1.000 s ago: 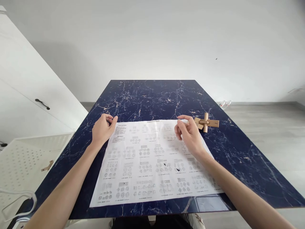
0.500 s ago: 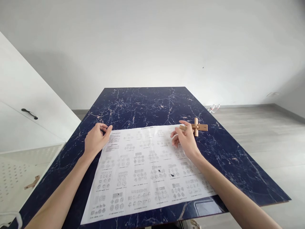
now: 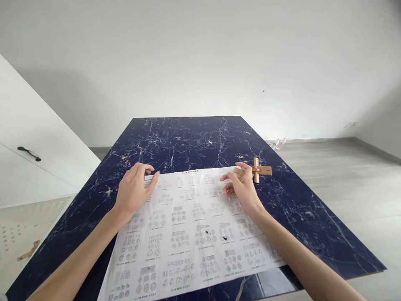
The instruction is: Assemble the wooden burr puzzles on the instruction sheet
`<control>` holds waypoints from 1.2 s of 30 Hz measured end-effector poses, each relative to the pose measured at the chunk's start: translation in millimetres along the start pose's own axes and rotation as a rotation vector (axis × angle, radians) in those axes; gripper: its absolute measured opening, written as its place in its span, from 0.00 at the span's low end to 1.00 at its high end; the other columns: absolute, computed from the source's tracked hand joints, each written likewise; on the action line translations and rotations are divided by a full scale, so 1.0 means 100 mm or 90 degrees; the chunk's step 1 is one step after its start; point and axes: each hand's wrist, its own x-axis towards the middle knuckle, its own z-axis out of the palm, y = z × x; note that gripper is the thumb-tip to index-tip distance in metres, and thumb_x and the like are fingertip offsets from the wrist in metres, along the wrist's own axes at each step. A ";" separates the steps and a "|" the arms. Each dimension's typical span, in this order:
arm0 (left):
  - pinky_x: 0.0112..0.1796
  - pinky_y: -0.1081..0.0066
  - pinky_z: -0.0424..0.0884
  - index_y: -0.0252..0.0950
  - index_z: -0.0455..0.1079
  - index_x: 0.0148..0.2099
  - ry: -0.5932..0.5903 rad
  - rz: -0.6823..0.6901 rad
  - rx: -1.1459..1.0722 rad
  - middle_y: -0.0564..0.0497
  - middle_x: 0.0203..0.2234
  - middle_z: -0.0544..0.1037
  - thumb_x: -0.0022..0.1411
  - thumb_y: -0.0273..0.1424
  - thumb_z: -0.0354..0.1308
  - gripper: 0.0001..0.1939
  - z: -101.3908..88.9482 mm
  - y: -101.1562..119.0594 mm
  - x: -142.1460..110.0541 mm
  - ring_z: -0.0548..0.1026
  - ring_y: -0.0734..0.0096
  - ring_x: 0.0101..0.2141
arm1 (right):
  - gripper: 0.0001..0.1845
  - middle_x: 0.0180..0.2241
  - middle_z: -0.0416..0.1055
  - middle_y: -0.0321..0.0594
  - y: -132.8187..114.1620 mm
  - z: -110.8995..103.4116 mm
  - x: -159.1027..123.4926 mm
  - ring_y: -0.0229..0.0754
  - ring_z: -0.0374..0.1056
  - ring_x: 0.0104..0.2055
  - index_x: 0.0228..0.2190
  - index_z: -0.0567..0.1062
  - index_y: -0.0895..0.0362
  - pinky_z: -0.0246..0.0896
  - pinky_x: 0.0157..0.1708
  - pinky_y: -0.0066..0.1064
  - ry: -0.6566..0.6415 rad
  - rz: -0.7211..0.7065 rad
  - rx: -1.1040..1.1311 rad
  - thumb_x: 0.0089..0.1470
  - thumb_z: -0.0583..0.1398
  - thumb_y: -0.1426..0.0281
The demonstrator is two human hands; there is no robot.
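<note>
Nearest, just below the printed sheet's lower edge and toward its right, a pale, glossy rectangle (image 3: pixel 275 281) shows at the near rim of the table (image 3: pixel 178 142); whether it is an object or a reflection, I cannot tell. Well to the left of the sheet, and lower than the tabletop, a white perforated surface (image 3: pixel 12 246) bears a small wooden piece (image 3: pixel 29 251).

The printed sheet (image 3: pixel 188 234) itself lies spread and creased on the dark blue, white-veined table, covered with rows of small grey diagrams and lines of text. Dark, irregular spots break its lower half. The person's forearms slant in over its two sides.

At the sheet's upper left corner is the left hand (image 3: pixel 133 190), fingers bent, thumb apart from the forefinger; whether it touches the paper, I cannot tell. Over the sheet's upper right part, the right hand (image 3: pixel 246 190) is loosely spread, its fingers curled and parted, gripping nothing visible. Just beside the sheet's upper right corner lies a cross of wooden pieces (image 3: pixel 263 170), its left end partly behind the right hand's fingers; contact there is unclear.

Beyond the sheet to the left stands a white cabinet (image 3: pixel 46 138) with a black handle (image 3: pixel 29 153). Farther off, beyond the sheet to the right, clear bottles (image 3: pixel 278 143) are near the foot of the pale wall (image 3: pixel 188 58).
</note>
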 end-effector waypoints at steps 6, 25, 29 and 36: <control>0.39 0.62 0.72 0.43 0.67 0.44 -0.038 0.007 -0.086 0.50 0.34 0.74 0.74 0.43 0.51 0.11 0.00 0.06 -0.14 0.74 0.62 0.33 | 0.30 0.35 0.77 0.31 0.00 0.00 0.00 0.40 0.72 0.20 0.53 0.54 0.45 0.60 0.14 0.27 0.021 0.025 0.010 0.57 0.65 0.58; 0.42 0.62 0.72 0.42 0.70 0.44 -0.175 0.082 -0.214 0.49 0.37 0.77 0.77 0.40 0.51 0.11 0.01 0.20 -0.25 0.75 0.63 0.36 | 0.18 0.16 0.64 0.24 -0.21 0.18 -0.32 0.34 0.53 0.14 0.32 0.59 0.48 0.44 0.16 0.28 -0.238 -0.068 -0.062 0.66 0.61 0.55; 0.38 0.64 0.74 0.44 0.71 0.50 -0.274 0.018 -0.351 0.47 0.42 0.78 0.76 0.46 0.55 0.13 -0.05 0.42 -0.31 0.75 0.61 0.41 | 0.21 0.14 0.63 0.24 -0.17 0.18 -0.42 0.32 0.49 0.11 0.30 0.60 0.48 0.42 0.15 0.27 -0.372 -0.028 0.008 0.66 0.62 0.52; 0.59 0.49 0.70 0.50 0.64 0.70 -0.457 -0.042 -0.616 0.44 0.64 0.72 0.61 0.50 0.73 0.41 -0.07 0.72 -0.44 0.73 0.49 0.60 | 0.19 0.13 0.62 0.22 -0.05 0.24 -0.60 0.28 0.47 0.10 0.32 0.62 0.51 0.42 0.12 0.21 -0.609 0.043 0.172 0.70 0.61 0.56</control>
